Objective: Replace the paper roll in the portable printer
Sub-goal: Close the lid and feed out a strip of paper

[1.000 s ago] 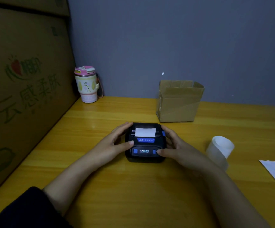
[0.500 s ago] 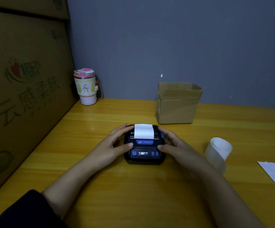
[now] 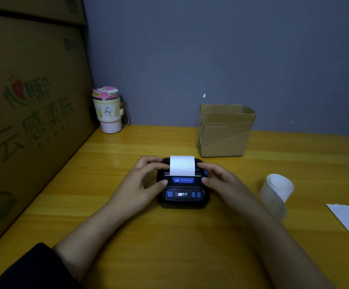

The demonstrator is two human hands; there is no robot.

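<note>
Printer display (image 3: 181, 194) text illegibly small.

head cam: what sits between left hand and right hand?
The portable printer, gripped on both sides by the left hand and right hand, white paper strip rising from its slot. Head view shows it.
</note>
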